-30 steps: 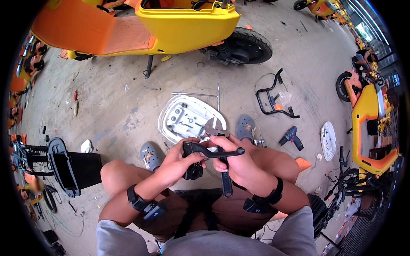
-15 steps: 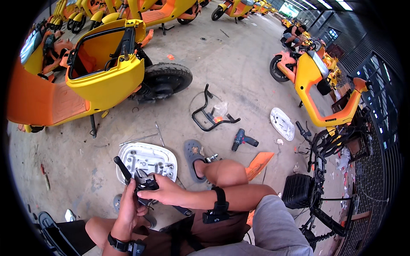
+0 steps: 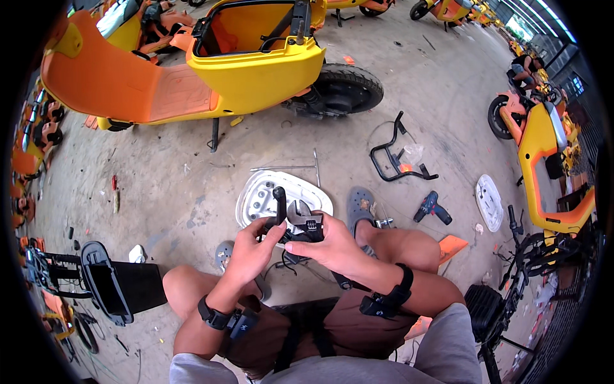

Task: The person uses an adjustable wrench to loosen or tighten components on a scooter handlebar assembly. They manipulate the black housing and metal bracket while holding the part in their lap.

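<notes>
In my left hand (image 3: 252,249), closed, is a black brake lever (image 3: 279,203) standing upright, with thin dark cable (image 3: 281,264) hanging below. Closed around an adjustable wrench (image 3: 300,214), my right hand (image 3: 336,246) brings its jaws right beside the lever. A dark part (image 3: 300,235) sits between the hands, mostly hidden by fingers; whether the jaws grip it, I cannot tell. Beneath and beyond the hands, a white tray-like cover (image 3: 249,198) lies on the floor with small metal parts in it. A long T-shaped metal rod (image 3: 316,168) lies just behind it.
A yellow and orange scooter (image 3: 256,80) stands ahead. To the right on the floor are a cordless drill (image 3: 432,208), a bent black tube frame (image 3: 387,160) and another white cover (image 3: 489,203). A black open box (image 3: 137,288) stands left. A person (image 3: 526,69) crouches far right.
My view has swung left, so the surroundings appear shifted right. Both hands keep hold of the lever and wrench, now lying more level in front of me.
</notes>
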### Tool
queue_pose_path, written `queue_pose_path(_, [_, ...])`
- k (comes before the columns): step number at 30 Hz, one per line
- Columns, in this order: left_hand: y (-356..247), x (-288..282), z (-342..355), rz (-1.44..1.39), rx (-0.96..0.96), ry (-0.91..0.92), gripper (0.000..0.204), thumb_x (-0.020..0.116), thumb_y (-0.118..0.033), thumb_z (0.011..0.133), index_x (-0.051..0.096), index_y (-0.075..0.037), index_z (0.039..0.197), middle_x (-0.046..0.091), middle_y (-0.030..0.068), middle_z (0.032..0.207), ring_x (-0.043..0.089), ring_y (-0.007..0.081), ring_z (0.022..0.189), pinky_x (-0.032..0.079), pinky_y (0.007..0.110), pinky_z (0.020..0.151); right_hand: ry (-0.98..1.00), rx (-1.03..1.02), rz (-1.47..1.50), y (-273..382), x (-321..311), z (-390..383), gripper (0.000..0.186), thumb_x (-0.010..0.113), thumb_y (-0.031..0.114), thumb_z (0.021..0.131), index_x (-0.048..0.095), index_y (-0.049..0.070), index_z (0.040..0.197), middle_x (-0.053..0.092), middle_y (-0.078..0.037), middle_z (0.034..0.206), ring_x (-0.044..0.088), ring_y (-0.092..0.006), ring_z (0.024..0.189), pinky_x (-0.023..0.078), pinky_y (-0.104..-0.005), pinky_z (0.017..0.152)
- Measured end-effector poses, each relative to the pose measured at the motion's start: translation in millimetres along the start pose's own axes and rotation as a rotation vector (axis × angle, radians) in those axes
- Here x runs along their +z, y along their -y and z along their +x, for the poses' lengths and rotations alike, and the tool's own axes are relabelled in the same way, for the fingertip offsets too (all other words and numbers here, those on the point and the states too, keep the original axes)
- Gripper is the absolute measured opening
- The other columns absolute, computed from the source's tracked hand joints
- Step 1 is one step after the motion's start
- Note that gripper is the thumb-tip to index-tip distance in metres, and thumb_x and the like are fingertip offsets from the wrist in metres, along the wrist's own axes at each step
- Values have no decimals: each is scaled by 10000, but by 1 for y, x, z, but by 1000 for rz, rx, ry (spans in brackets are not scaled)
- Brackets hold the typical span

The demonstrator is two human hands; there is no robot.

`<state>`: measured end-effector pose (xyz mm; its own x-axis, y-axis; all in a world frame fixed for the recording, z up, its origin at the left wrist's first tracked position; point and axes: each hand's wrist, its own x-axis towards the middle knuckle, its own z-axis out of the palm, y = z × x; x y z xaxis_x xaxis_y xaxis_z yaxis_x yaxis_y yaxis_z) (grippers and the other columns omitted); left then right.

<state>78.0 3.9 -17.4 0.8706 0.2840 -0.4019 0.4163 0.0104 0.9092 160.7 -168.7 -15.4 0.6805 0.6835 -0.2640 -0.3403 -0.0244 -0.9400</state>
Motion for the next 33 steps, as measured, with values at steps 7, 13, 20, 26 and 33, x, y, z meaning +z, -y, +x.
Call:
queue_pose_path(7, [-6,1,-2,-238,-27,-30,454,738,-203,898,586,50,1243,685,64,917,579,63,798,467,222,691,-69,-55,40,3,0,-2,558,845,131,780,534,-64,1201,669,-81,1081,629,-105,979,526,-268,844])
queue_pose_path(13, [-8,-1,-3,-361,195,14,554,730,-25,863,471,70,1343,678,137,1135,676,120,936,523,230,782,-19,-55,34,2,-1,2,488,803,39,794,533,-36,1194,668,-80,1096,641,-93,953,541,-248,787])
queue_pose_path(20, [-18,0,-16,-24,387,-187,677,812,14,725,503,-2,1327,679,62,1199,425,-28,573,314,157,477,-109,117,51,33,6,-7,356,602,116,944,486,-23,1250,680,-78,1073,364,-15,433,295,-197,384])
queue_pose_path(26, [-12,-7,-12,151,392,-372,662,815,-50,693,545,-19,1298,694,42,1088,388,-6,498,295,185,439,-76,21,-84,28,2,-11,363,708,111,895,539,-21,1189,664,-51,1013,614,-73,728,510,-233,687])
queue_pose_path(33, [-17,-9,-12,197,409,-395,639,740,-50,674,566,-33,1288,595,96,968,496,173,624,434,288,565,223,288,49,49,1,-5,294,679,61,905,567,-25,1163,666,-43,960,672,-139,836,504,-269,809])
